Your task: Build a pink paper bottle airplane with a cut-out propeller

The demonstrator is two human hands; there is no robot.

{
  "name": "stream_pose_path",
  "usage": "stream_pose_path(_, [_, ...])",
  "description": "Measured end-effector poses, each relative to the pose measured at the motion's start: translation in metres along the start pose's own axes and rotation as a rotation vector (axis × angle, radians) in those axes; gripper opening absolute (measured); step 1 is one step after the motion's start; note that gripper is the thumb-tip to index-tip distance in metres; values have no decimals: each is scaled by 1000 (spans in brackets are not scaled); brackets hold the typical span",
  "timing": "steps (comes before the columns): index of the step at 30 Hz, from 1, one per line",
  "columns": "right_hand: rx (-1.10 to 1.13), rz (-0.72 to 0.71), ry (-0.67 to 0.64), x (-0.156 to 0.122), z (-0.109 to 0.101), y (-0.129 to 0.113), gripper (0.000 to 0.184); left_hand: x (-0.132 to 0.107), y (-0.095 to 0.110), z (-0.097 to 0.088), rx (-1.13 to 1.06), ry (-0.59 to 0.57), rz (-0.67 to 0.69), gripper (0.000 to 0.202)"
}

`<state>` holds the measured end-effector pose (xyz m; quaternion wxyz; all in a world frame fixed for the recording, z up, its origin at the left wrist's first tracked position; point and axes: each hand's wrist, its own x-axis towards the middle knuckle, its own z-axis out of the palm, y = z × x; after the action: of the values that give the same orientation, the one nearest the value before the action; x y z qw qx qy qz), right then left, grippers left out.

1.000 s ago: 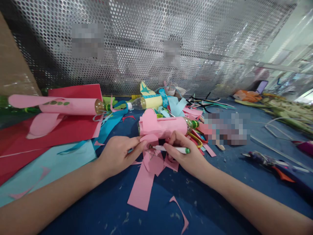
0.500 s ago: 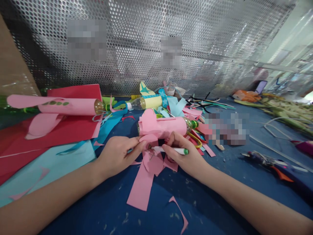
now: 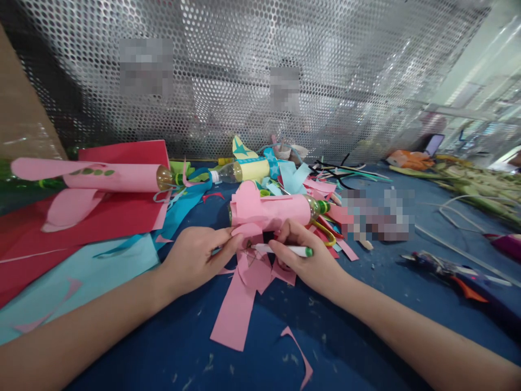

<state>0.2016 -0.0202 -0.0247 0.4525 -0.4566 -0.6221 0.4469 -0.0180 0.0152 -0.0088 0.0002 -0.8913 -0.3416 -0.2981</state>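
Observation:
Between the thumb and fingers of my left hand [image 3: 203,254] is the edge of a pink paper cutout [image 3: 257,274], rounded in shape, with dark drawn lines on it. My right hand [image 3: 307,252] grips a white marker with a green end [image 3: 299,250], its tip touching the cutout near those lines. Under the cutout lie other pink pieces, among them a pink strip [image 3: 234,315] pointing toward me. Just beyond my hands a plastic bottle wrapped in pink paper [image 3: 280,210] lies on its side, a rounded pink piece standing at its left end.
On the left, another pink-wrapped bottle [image 3: 118,176] lies on red sheets [image 3: 122,217], beside a light blue sheet [image 3: 118,266]. A yellow-wrapped bottle [image 3: 252,170] lies behind. A glue gun [image 3: 451,274] rests at right. Paper scraps [image 3: 299,350] litter the blue table [image 3: 345,347]; perforated silver sheeting [image 3: 228,70] stands behind.
Almost nothing differs. Both hands stay in place, and the marker's tip remains on the pink cutout.

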Motion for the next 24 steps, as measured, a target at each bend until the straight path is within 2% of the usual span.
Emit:
stream_pose_path(14, [-14,-6,1,0,2,-1,23,0,2,-4,3,-18,7,47])
stream_pose_path(24, [-4,-26,-2,0,1,0,22,-1,-1,1,-17,3,-4,50])
